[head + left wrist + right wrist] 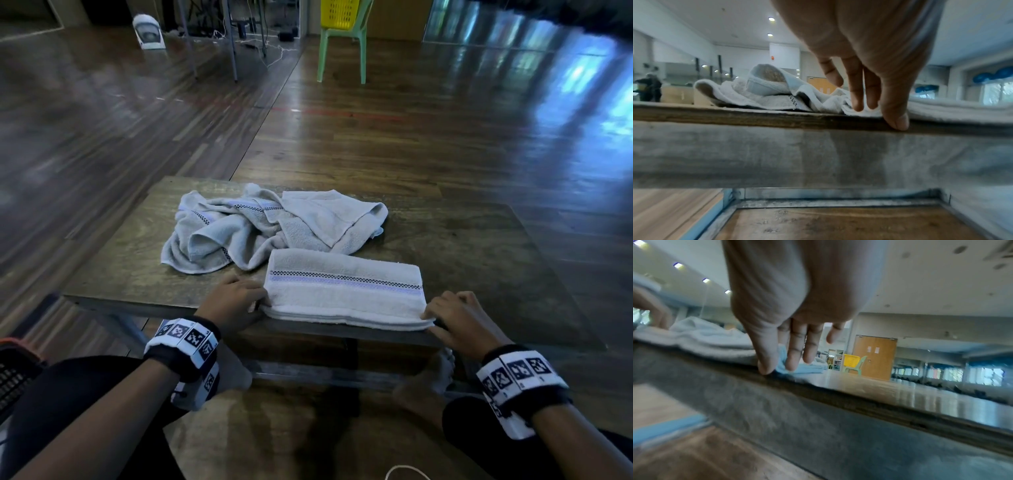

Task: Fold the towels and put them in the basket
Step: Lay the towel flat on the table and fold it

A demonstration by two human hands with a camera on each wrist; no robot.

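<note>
A folded grey towel (342,291) with a checkered and lilac band lies along the near edge of the low wooden table (130,274). My left hand (258,303) pinches its near left corner (863,112), fingers on top and thumb at the table edge. At the other end, my right hand (430,320) pinches the near right corner (783,368) between thumb and fingers. Behind the folded towel, crumpled grey towels (253,226) lie in a heap. A dark basket (13,373) with an orange rim shows at the far left by my knee.
A yellow basket (339,13) sits on a green plastic chair (342,51) far across the wooden floor. A white appliance (149,31) and metal legs with cables stand at the back left. Bare tabletop (479,246) lies to the right of the towels.
</note>
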